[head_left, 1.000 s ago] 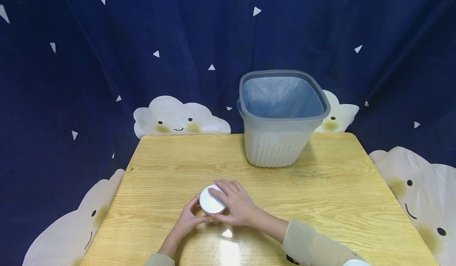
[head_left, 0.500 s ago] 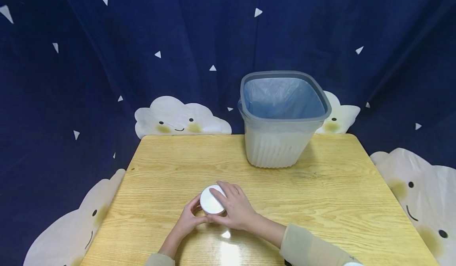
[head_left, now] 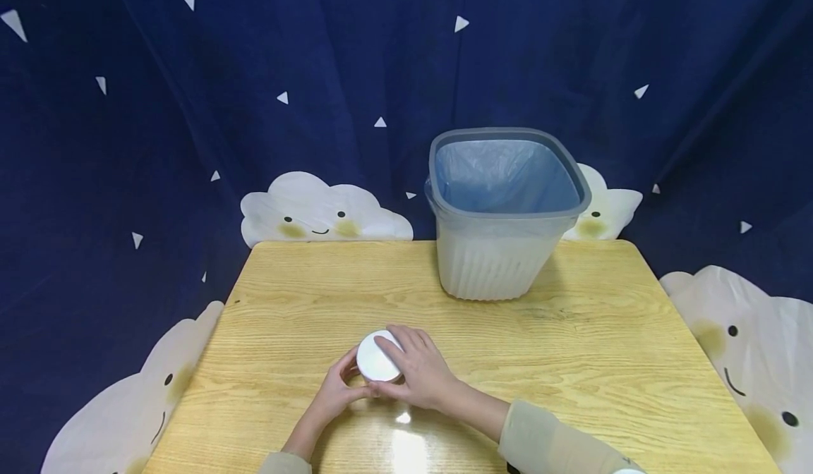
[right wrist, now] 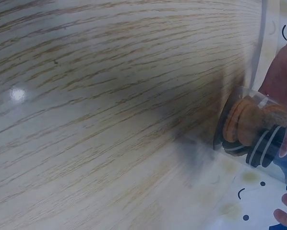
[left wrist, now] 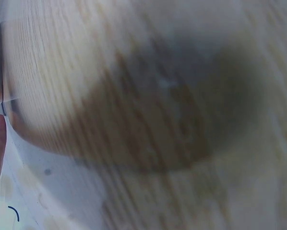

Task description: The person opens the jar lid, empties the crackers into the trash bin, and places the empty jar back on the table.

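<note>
Right sleeve (head_left: 533,428) and head view shifted slightly since a second ago, hold unchanged | left hand (head_left: 336,391) curled round clear jar (right wrist: 257,134), right hand (head_left: 416,373) gripping its white lid (head_left: 373,361) | jar upright at near side of wooden table (head_left: 317,287), base contact unclear | risk: slack left hold, lid popping free, could tip jar and spill sandwich cookies (right wrist: 237,120)

The left forearm (head_left: 305,432) and the right forearm (head_left: 478,407) lean toward each other, and both hands are close together in front of the body. The left hand (head_left: 336,388) has its thumb and fingers curved to a grip, the thumb on the nearer side. The right hand (head_left: 419,372) shows its back upward — the fingers are bent, and the thumb points toward the left one. Whether the thumbs touch — this I cannot tell.
</note>
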Action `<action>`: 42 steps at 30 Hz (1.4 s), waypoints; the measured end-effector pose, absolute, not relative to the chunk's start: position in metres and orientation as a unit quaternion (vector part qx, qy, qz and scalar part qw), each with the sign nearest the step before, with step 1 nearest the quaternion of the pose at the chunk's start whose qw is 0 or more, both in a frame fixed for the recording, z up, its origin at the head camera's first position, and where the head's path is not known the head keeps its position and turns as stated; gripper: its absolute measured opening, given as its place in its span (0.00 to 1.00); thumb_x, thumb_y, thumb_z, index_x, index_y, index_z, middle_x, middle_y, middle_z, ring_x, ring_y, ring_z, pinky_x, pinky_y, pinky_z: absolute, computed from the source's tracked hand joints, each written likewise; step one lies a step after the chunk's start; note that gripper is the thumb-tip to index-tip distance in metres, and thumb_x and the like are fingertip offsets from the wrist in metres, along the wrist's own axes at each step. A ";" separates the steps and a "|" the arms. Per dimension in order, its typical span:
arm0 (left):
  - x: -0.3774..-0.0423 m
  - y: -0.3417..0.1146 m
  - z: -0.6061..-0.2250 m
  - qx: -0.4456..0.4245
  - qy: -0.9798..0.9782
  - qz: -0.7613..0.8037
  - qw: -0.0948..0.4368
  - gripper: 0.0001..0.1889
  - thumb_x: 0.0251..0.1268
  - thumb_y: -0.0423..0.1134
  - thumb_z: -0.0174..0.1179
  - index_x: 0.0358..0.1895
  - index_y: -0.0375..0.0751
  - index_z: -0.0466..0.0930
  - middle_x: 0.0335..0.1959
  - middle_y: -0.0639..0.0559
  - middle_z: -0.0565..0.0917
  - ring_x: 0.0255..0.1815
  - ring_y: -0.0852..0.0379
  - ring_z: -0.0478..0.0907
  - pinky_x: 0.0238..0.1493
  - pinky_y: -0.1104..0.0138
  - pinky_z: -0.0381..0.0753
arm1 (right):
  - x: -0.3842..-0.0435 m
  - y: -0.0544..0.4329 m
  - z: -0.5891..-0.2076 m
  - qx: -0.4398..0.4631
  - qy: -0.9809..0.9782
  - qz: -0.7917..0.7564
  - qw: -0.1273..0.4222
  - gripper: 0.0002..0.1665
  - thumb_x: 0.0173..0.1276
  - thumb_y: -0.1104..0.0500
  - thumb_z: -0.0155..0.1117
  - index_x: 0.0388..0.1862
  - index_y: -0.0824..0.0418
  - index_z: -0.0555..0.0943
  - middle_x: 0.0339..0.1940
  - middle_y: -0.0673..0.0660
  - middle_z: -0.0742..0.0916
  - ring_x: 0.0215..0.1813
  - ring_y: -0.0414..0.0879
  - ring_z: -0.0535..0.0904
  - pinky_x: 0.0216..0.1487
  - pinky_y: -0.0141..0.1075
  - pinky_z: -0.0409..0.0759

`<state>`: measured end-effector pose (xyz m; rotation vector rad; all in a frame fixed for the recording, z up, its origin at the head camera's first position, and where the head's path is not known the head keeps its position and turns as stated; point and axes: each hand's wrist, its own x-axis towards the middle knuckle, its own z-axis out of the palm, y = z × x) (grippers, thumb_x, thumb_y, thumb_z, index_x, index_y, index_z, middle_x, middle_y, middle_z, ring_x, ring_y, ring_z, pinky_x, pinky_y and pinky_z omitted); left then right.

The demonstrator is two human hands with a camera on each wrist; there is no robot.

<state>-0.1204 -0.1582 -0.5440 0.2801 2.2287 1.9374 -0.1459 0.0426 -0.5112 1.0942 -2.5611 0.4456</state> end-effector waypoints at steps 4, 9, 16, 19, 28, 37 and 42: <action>-0.121 -0.158 -0.544 0.095 0.747 0.652 0.089 0.43 0.42 0.29 0.71 0.66 0.35 0.60 0.62 0.42 0.69 0.57 0.67 0.67 0.62 0.53 0.62 | -0.148 0.043 -0.511 0.391 -0.892 0.155 0.165 0.44 0.53 0.29 0.57 0.63 0.51 0.67 0.61 0.58 0.72 0.62 0.51 0.67 0.59 0.46 0.67; -0.121 -0.158 -0.545 0.100 0.747 0.651 0.088 0.43 0.42 0.30 0.71 0.66 0.35 0.59 0.62 0.42 0.69 0.57 0.67 0.67 0.61 0.53 0.63 | -0.151 0.045 -0.512 0.404 -0.885 0.155 0.171 0.44 0.54 0.29 0.55 0.63 0.52 0.66 0.61 0.59 0.72 0.61 0.51 0.67 0.59 0.46 0.67; -0.121 -0.159 -0.545 0.106 0.746 0.652 0.087 0.44 0.42 0.30 0.70 0.67 0.36 0.59 0.62 0.42 0.68 0.56 0.68 0.67 0.62 0.51 0.62 | -0.155 0.047 -0.512 0.421 -0.879 0.153 0.166 0.43 0.55 0.29 0.55 0.64 0.51 0.66 0.61 0.59 0.72 0.62 0.50 0.67 0.59 0.46 0.68; -0.121 -0.159 -0.546 0.111 0.745 0.652 0.087 0.44 0.42 0.30 0.70 0.67 0.36 0.58 0.63 0.42 0.68 0.56 0.69 0.66 0.61 0.51 0.62 | -0.157 0.048 -0.512 0.431 -0.875 0.159 0.154 0.43 0.56 0.29 0.55 0.64 0.51 0.66 0.62 0.59 0.72 0.62 0.51 0.66 0.59 0.45 0.68; -0.121 -0.160 -0.548 0.139 0.745 0.648 0.075 0.43 0.43 0.29 0.69 0.67 0.35 0.58 0.62 0.39 0.68 0.56 0.68 0.67 0.59 0.47 0.62 | -0.163 0.052 -0.512 0.458 -0.862 0.166 0.141 0.42 0.58 0.30 0.51 0.65 0.51 0.65 0.63 0.59 0.71 0.63 0.51 0.65 0.60 0.47 0.66; -0.123 -0.161 -0.558 0.143 0.748 0.645 0.066 0.42 0.44 0.29 0.69 0.67 0.36 0.59 0.62 0.42 0.69 0.57 0.65 0.67 0.59 0.48 0.65 | -0.168 0.054 -0.511 0.476 -0.857 0.163 0.115 0.43 0.59 0.30 0.52 0.67 0.51 0.63 0.65 0.59 0.69 0.64 0.51 0.64 0.62 0.49 0.64; -0.126 -0.163 -0.572 0.129 0.748 0.646 0.076 0.43 0.43 0.30 0.70 0.67 0.46 0.59 0.63 0.49 0.69 0.59 0.63 0.66 0.61 0.51 0.63 | -0.171 0.055 -0.511 0.490 -0.849 0.167 0.110 0.43 0.58 0.31 0.54 0.67 0.51 0.63 0.65 0.59 0.69 0.64 0.51 0.64 0.62 0.48 0.64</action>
